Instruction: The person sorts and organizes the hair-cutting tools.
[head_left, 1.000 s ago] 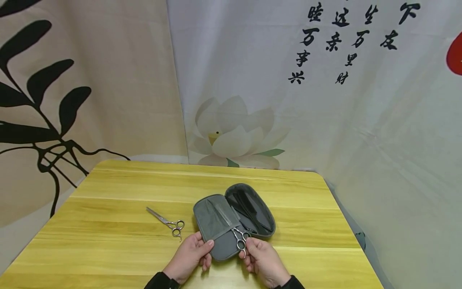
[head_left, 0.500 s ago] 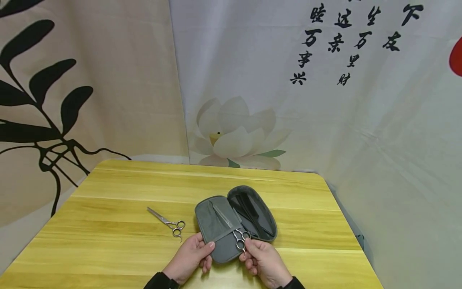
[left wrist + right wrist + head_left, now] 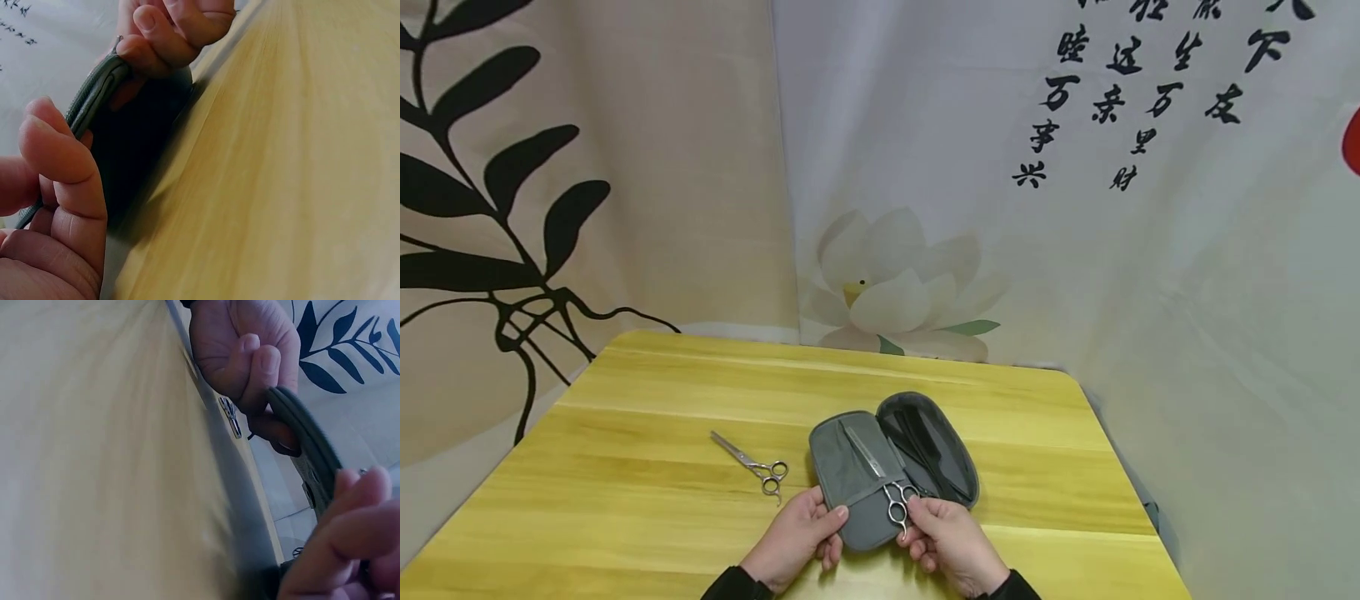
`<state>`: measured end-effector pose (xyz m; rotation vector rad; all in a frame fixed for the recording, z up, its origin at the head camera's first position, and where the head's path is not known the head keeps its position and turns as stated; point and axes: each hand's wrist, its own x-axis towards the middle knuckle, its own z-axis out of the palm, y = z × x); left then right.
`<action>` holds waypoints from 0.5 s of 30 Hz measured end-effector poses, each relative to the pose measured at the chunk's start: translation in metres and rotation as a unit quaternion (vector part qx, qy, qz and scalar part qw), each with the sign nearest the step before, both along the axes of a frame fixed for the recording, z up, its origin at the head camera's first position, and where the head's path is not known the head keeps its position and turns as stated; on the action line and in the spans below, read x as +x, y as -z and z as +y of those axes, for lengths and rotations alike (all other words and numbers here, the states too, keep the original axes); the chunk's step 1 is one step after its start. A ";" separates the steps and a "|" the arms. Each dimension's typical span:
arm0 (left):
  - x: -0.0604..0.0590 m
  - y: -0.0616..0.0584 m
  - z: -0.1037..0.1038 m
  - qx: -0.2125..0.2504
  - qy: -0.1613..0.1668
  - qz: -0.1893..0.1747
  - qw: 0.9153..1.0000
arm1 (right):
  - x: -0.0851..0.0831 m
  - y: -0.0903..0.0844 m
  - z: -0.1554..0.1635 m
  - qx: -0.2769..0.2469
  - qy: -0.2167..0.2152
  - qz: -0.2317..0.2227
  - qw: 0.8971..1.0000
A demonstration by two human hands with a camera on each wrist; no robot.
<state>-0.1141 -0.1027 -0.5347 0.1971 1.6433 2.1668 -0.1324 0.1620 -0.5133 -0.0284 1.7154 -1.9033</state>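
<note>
Yellow wood-grain desk (image 3: 625,467), smooth, rounded corners. On it near the front edge a grey oval fabric case (image 3: 850,467) lies open, w/ a soft lining, an elastic strap and a dark half holding black combs (image 3: 928,450). Left hand (image 3: 797,542) clamps the case's near-left rim, thumb on top. Right hand (image 3: 947,542) pinches the ring handles of steel scissors (image 3: 883,479) tucked under the strap. A 2nd pair of scissors (image 3: 752,462) lies loose on the desk, left of the case. Risk, prob.: blade tips snag the lining or strap if pushed at an angle; thin case may fold under the grip.
</note>
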 end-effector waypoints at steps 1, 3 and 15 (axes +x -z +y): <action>0.000 0.000 0.000 0.000 0.001 0.000 1.000 | 0.001 0.002 0.000 -0.004 0.005 -0.002 1.000; 0.000 0.001 0.001 0.000 0.001 0.000 1.000 | 0.003 0.005 0.000 -0.015 0.012 -0.008 1.000; 0.001 -0.001 -0.001 0.003 0.008 0.000 1.000 | 0.001 0.008 0.001 -0.059 0.000 -0.061 0.996</action>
